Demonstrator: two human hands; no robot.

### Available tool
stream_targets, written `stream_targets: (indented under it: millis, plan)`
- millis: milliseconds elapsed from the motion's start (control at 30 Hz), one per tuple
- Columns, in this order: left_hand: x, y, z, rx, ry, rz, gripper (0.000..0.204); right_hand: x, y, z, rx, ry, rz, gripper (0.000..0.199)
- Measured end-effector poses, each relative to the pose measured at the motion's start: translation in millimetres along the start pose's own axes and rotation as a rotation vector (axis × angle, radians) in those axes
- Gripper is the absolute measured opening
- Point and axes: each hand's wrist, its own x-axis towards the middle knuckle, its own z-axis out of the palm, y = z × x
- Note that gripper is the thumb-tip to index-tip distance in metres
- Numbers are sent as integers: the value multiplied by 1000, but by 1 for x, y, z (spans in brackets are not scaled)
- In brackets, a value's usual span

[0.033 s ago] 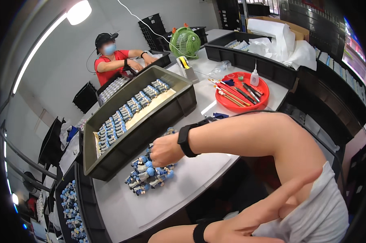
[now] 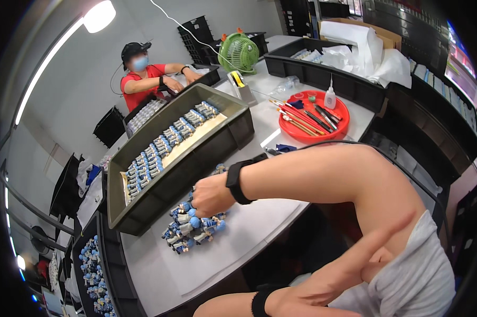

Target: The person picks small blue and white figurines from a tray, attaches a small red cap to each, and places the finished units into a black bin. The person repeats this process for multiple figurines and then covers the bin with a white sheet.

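Note:
My right hand, with a black watch at its wrist, is closed over the upper part of a pile of small figurines. They have light blue heads and white and blue bodies, and lie jumbled on white sheets. The fingertips are hidden, so what they grip cannot be made out. Across the lower right, my left hand wears a black wristband. It reaches over to my right upper arm, with one long finger stretched along the skin near the grey sleeve; its other fingers are partly hidden.
Rows of similar figurines lie in a grey-green crate behind the pile. A black crate at left holds more. A red tray carries brushes, pens and a white bottle. Beyond are a green fan and a masked person handling a crate.

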Motion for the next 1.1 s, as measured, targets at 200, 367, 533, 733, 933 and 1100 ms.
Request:
stream_targets:
  millis: [200, 367, 533, 733, 933, 1100]
  plan:
    - [-7, 0, 25, -402, 84, 330, 98, 40, -5, -19, -53, 42, -42, 6]
    - [-10, -22, 21, -329, 9, 485, 98, 55, -7, -43, -160, -20, -83, 12]
    - [-9, -29, 20, -309, -49, 526, 99, 59, -11, -54, -114, -36, -90, 13]
    - [-11, -34, 14, -310, -95, 536, 100, 59, -12, -46, -135, -54, -81, 13]
    - [-12, -40, 13, -295, -106, 550, 101, 57, -15, -43, -125, -54, -76, 13]
    - [-12, -39, 9, -303, -96, 576, 103, 60, -15, -40, -110, -50, -94, 13]
